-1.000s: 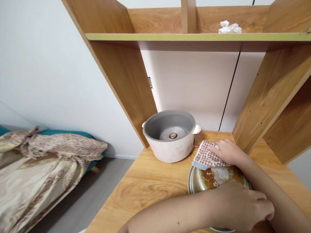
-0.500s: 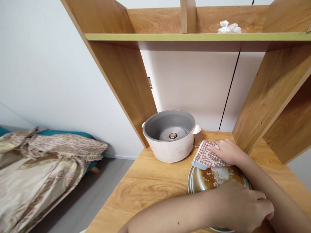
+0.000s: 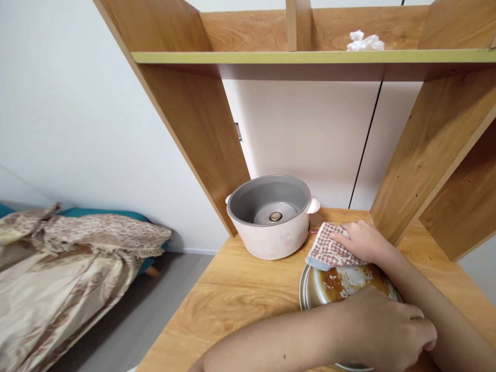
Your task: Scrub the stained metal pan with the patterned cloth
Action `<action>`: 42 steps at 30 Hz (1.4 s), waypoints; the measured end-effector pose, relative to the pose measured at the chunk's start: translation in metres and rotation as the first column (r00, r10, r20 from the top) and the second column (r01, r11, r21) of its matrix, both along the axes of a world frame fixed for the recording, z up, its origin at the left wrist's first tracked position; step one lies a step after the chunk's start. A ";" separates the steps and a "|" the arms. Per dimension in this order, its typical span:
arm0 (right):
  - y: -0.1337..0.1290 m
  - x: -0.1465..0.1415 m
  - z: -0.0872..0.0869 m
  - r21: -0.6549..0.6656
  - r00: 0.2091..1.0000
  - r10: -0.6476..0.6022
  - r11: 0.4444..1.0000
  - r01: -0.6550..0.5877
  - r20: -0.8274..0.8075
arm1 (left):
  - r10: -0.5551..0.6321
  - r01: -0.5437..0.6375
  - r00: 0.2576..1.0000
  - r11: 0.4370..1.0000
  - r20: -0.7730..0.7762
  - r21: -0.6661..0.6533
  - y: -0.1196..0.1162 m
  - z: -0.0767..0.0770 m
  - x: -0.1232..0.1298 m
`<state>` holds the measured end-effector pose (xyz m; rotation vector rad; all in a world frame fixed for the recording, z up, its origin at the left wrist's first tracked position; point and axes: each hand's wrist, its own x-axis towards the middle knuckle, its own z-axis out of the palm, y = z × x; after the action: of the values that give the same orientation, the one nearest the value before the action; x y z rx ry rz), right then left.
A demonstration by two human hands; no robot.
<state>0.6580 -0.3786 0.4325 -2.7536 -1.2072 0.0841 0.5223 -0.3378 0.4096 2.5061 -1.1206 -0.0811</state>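
A round metal vessel [image 3: 351, 281], its upper face stained brown, lies on the wooden table. My right hand [image 3: 362, 241] holds a brown-and-white patterned cloth [image 3: 333, 248] with a light blue edge against the vessel's far rim. Nearer, my left hand [image 3: 383, 328] is closed over the vessel's near right part, fingers curled down; what they grip is hidden. My left forearm covers some of the vessel. To the left stands an open white cooker body [image 3: 271, 240] with a grey inside.
The wooden table [image 3: 217, 305] has upright boards [image 3: 194, 129] at both sides. Above it runs a shelf [image 3: 271, 58] with crumpled white tissue [image 3: 365, 42]. A bed with patterned covers [image 3: 96, 232] stands at the left, beyond a strip of grey floor [image 3: 155, 294].
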 end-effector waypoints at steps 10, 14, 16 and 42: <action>-0.001 -0.001 0.002 0.003 0.998 -0.014 1.000 0.014 -0.067 | 0.020 -0.019 1.000 0.998 -0.017 0.060 0.000 0.007 -0.002; 0.000 -0.002 0.005 0.000 0.998 -0.015 1.000 0.015 -0.063 | 0.014 -0.012 1.000 0.999 -0.027 0.052 0.000 0.006 0.000; 0.000 -0.003 0.005 -0.001 0.998 -0.020 1.000 0.020 -0.057 | 0.003 -0.002 0.999 0.999 -0.034 0.052 0.000 0.005 0.001; -0.001 0.000 0.002 0.011 0.996 -0.017 1.000 0.018 -0.084 | 0.021 -0.020 0.999 1.000 -0.044 0.023 0.000 0.003 0.000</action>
<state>0.6575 -0.3792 0.4341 -2.7206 -1.1592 0.1880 0.5226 -0.3378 0.4127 2.5222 -1.0825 -0.1436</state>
